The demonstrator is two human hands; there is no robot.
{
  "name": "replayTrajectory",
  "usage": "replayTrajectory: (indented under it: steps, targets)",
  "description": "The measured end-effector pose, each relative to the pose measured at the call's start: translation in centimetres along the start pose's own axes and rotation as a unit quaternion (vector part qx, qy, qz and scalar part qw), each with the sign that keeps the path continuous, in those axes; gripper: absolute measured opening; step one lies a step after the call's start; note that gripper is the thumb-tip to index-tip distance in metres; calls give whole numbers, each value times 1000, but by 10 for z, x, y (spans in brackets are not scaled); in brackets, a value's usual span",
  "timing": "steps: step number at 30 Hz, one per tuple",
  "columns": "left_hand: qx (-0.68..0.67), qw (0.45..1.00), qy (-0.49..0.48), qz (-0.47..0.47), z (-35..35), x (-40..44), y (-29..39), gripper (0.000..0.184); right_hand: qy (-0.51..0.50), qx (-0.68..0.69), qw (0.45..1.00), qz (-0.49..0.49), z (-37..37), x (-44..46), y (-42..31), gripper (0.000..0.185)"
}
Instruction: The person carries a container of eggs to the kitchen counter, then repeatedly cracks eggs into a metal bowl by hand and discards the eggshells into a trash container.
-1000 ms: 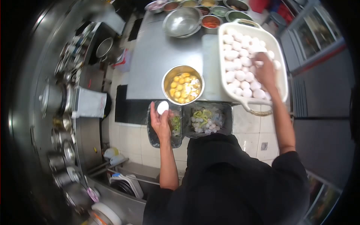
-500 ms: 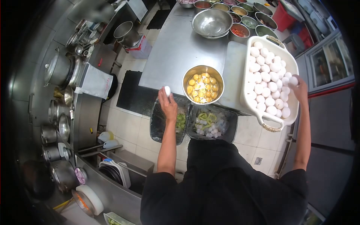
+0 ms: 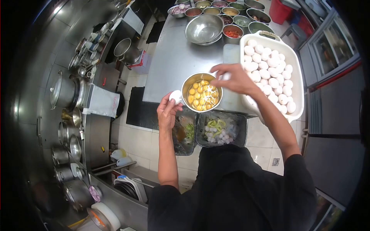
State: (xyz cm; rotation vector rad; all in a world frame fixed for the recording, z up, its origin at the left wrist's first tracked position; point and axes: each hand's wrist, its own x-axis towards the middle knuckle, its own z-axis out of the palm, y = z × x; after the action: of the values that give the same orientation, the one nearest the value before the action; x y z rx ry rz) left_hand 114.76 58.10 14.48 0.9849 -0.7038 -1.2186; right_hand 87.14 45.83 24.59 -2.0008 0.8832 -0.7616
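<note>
My left hand (image 3: 166,112) is closed on a white egg (image 3: 176,96) at the left rim of a round steel pot (image 3: 188,83). Inside the pot lie many cracked eggs (image 3: 201,96) with whole yellow yolks. Over the pot's right rim, my right hand (image 3: 242,80) has its fingers around another white egg (image 3: 226,76), slightly blurred by motion. A white basket (image 3: 299,86) full of whole eggs (image 3: 274,73) stands to the right, partly behind my right forearm.
Two lined bins below the table edge hold scraps: greens in the left bin (image 3: 184,148), shells and peppers in the right bin (image 3: 244,136). Steel bowls (image 3: 203,29) and several ingredient bowls (image 3: 232,34) stand farther back. A counter (image 3: 101,131) with pots runs along the left.
My right hand has come from the basket's right side to the pot, bringing an egg. My left hand, still with its egg, is now right beside the pot's rim.
</note>
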Motion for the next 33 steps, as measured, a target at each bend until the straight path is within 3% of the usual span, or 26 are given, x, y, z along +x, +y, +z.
replayTrajectory:
  steps: [1,4,8,11,14,17,26,29,32,33]
  targets:
    - [4,1000,-24,-10,7,1,7,36,-25,-39,995,-86,15,8,6,37]
    - [27,997,-73,-13,25,12,19,34,-78,-80,983,-148,43,28,7,44]
    - [50,990,-124,-49,32,29,19,34,-172,-90,976,-98,45,39,-2,47]
    - [70,987,-126,-72,36,37,17,37,-143,-69,983,-95,50,39,12,37]
    - [165,973,-157,-26,40,41,11,37,-141,-71,983,-99,55,38,28,48]
    - [223,966,-130,-32,50,39,10,39,-76,-71,988,-114,63,34,37,42]
    - [288,955,-69,31,52,46,-11,44,-49,-107,987,-110,68,30,44,46]
    - [384,909,-114,116,44,52,-11,47,-40,-112,978,-171,59,30,49,42]
    - [565,773,-131,255,56,44,7,43,-93,-217,956,-173,48,29,50,37]
    - [579,759,-113,276,56,43,7,43,-92,-240,955,-151,47,27,50,38]
